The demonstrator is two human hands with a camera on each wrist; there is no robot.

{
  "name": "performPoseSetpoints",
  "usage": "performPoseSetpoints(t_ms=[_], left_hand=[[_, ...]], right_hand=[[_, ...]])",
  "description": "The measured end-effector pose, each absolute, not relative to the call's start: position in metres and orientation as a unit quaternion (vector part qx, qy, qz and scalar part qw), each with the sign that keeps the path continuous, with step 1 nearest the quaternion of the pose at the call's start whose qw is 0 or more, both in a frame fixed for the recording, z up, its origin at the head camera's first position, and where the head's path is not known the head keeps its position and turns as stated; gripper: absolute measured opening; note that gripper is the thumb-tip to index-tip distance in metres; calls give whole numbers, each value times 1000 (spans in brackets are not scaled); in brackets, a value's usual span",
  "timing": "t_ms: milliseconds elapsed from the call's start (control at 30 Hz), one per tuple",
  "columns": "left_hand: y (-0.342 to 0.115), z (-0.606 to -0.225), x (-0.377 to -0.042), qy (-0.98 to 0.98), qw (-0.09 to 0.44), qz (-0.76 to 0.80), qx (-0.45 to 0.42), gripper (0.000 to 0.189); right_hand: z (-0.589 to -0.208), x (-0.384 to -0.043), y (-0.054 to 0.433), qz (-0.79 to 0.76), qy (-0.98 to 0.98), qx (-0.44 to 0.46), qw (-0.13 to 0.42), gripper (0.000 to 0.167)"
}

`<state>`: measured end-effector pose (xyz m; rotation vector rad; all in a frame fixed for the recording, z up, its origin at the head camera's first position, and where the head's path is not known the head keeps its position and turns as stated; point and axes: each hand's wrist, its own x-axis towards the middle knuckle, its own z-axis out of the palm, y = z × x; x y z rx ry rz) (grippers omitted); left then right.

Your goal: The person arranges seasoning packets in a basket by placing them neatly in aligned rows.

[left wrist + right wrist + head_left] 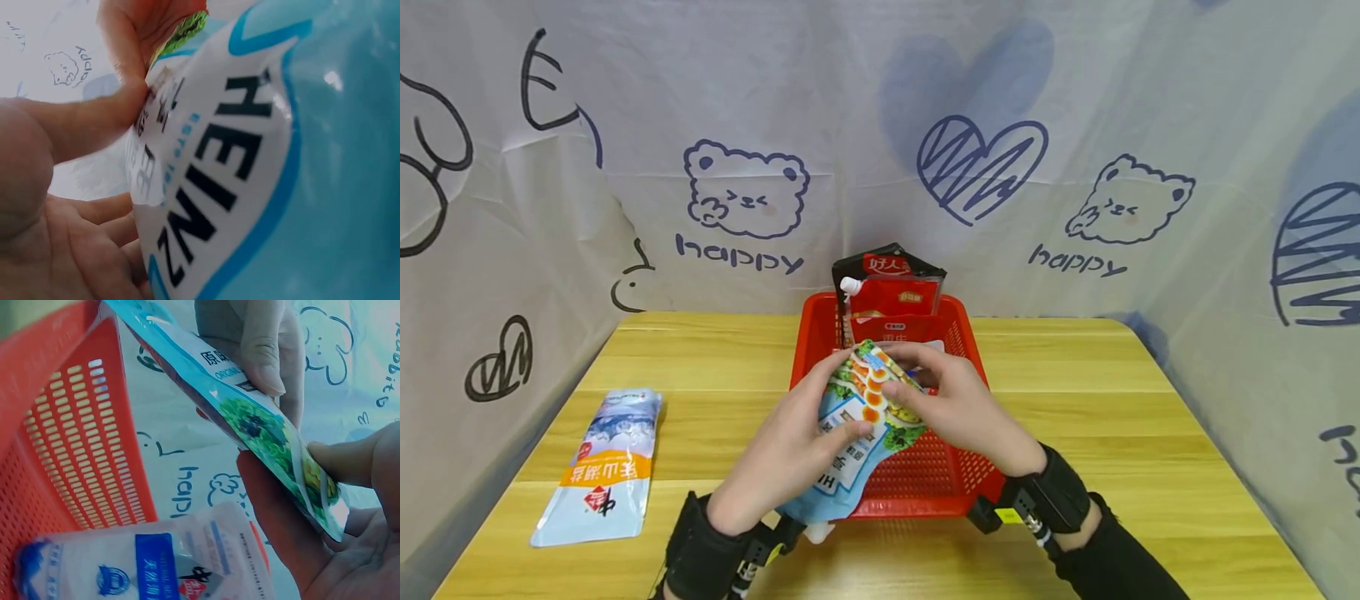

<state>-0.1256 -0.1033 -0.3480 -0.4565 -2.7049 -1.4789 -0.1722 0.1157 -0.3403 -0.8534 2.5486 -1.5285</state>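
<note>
A light-blue Heinz pouch (850, 467) with egg and salad pictures is held tilted above the front of the red basket (917, 505). My left hand (793, 442) grips its left side, thumb across the printed front and fingers behind. At the far right corner, my right hand (958, 408) pinches it between thumb and fingers. The left wrist view shows the big lettering on the pouch (219, 181) close up. In the right wrist view, the pouch (269, 431) is seen edge-on between both hands. Part of the basket's inside is hidden behind the hands and pouch.
Inside the basket stand a black packet (891, 265) and a red spouted pouch (895, 297) at the back. A white-and-blue salt bag (125, 562) also lies there. Another salt bag (610, 467) lies on the wooden table (722, 367) at left. Drawn-on white sheets (865, 108) enclose the table.
</note>
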Motion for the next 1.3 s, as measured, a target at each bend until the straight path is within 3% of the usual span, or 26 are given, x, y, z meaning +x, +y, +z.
performPoseSetpoints(t_ms=[233,400,667,867,1167,1300], left_hand=[[-111,-346,-128,-874,-6,-468,-134,74],[-122,-343,-129,-886,-12,-445,-132,66],[-147,-339,-133,-888,1,-440,-134,48],[-151,-342,-136,-880,12,-455,-134,29],[-148,-345,-135,-872,43,-466,-145,20],[-147,-344,-134,-870,55,-466,-152,18]], right_hand=[[-348,-168,121,-570,783,-246,44,44],[-348,-165,126,-604,767,-216,23,39],[-348,-162,136,-655,732,-189,4,40],[-351,-164,139,-668,718,-191,37,41],[-354,-164,142,-645,740,-179,65,49],[-352,-164,143,-620,758,-199,45,52]])
